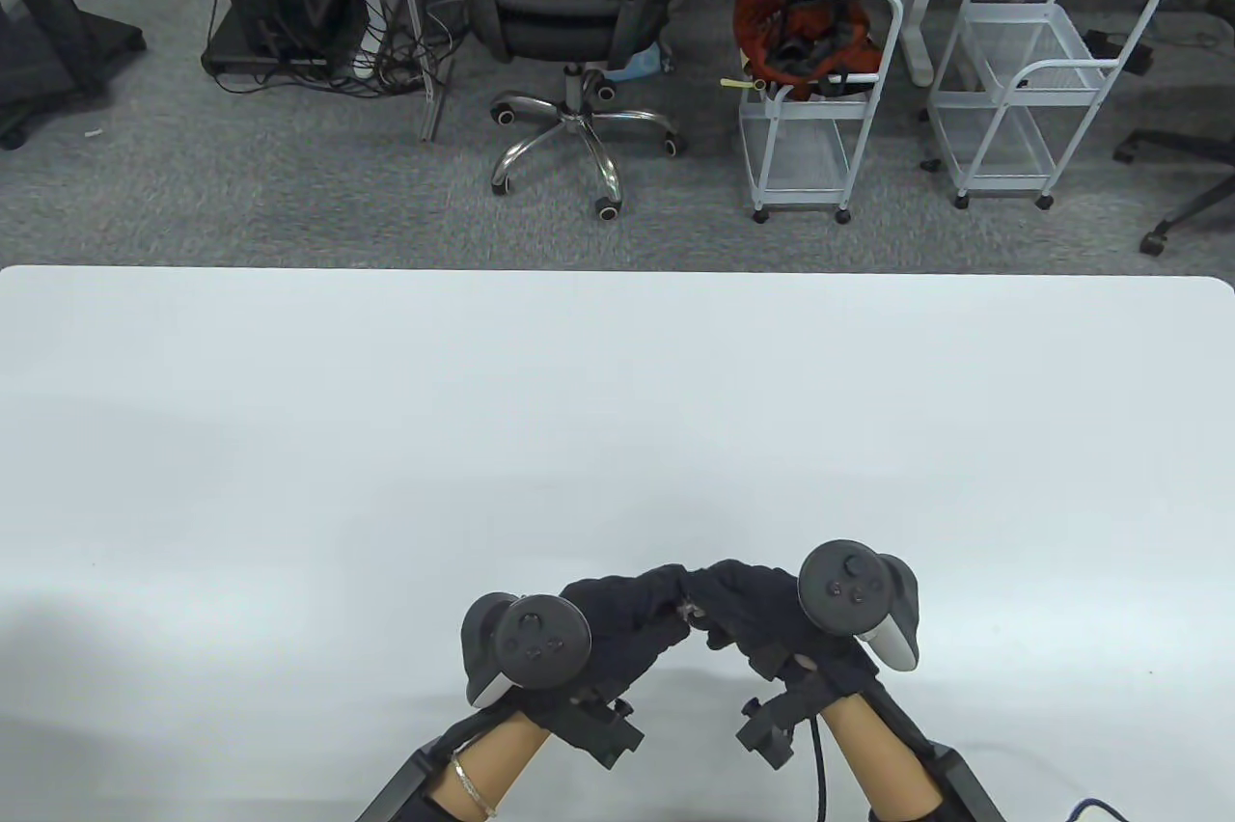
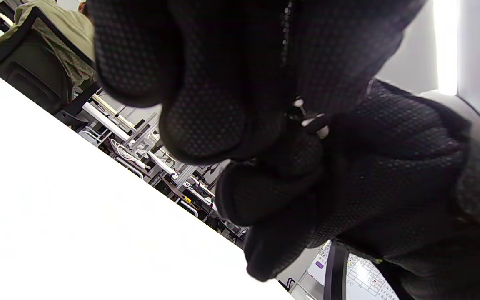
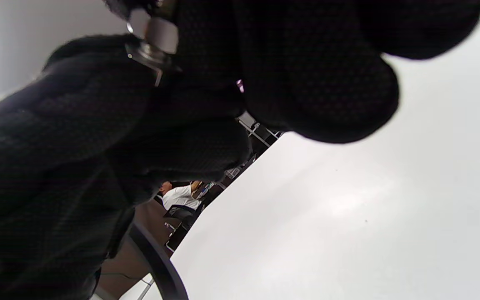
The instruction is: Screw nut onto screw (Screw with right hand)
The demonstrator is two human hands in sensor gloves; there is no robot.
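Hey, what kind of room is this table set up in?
Probably an office or lab workspace: a swivel office chair and wire rolling carts stand on grey carpet beyond the white table, near a tangle of equipment cables.

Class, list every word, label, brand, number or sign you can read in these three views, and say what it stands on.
No text can be read in any view.
Sheet in the left wrist view, bottom edge: printed marks, too small and blurred to read.
Trackers, gloves and table: no visible lettering.
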